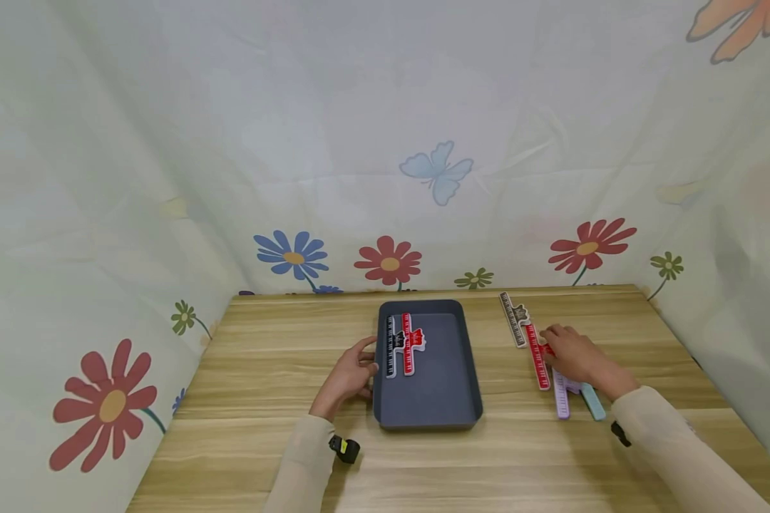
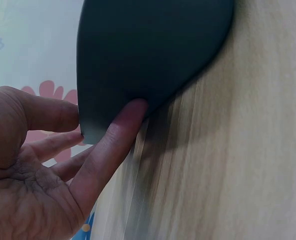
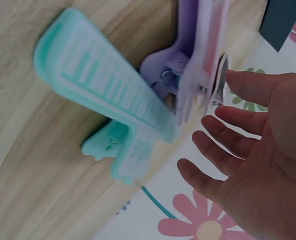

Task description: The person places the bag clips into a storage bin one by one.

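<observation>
In the head view my left hand (image 1: 349, 374) is at the left side of a dark grey tray (image 1: 436, 399). One fingertip presses the tray's outer wall (image 2: 157, 45), and other fingers lie at its rim. Inside the tray a black piano-key clip (image 1: 391, 356) and a red piano-key clip (image 1: 408, 360) lie side by side. My right hand (image 1: 577, 354) reaches over a red clip (image 1: 538, 360) on the table, fingertips at its grip part. Seen from the right wrist, the fingers are spread and loosely bent. Closest to that camera are a purple clip (image 3: 186, 30) and a teal clip (image 3: 103, 75).
A black-and-white piano-key clip (image 1: 512, 320) lies beyond the red one, towards the back edge. The wooden table (image 1: 282, 320) meets a flowered curtain (image 1: 334, 178) at the back and sides. Each wrist wears a small black camera (image 1: 345, 449).
</observation>
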`<state>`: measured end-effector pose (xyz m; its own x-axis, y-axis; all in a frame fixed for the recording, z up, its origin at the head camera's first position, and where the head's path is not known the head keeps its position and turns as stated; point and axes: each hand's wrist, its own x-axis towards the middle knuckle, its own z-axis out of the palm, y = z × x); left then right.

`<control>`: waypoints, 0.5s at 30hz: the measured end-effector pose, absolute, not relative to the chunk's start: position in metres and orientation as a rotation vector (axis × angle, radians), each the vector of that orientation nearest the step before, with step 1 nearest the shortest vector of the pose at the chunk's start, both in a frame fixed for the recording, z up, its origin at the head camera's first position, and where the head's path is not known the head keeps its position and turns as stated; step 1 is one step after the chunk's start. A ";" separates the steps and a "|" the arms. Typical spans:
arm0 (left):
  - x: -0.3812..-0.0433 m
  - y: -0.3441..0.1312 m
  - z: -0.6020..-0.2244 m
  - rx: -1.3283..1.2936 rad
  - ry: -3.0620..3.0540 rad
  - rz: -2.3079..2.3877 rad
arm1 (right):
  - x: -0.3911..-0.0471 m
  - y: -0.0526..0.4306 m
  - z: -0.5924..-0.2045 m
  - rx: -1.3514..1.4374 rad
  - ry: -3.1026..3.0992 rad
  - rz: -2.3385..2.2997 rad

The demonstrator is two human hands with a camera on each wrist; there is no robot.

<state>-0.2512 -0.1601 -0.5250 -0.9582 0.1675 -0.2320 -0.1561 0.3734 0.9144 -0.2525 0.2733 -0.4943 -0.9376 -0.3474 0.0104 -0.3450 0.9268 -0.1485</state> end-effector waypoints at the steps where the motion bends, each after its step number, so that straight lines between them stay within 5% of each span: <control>1: -0.251 -0.160 -0.525 0.012 2.350 1.613 | -0.253 0.274 -0.496 -0.559 3.066 -0.219; 15: -0.251 -0.161 -0.525 -0.005 2.335 1.609 | -0.259 0.276 -0.505 -0.558 3.010 -0.137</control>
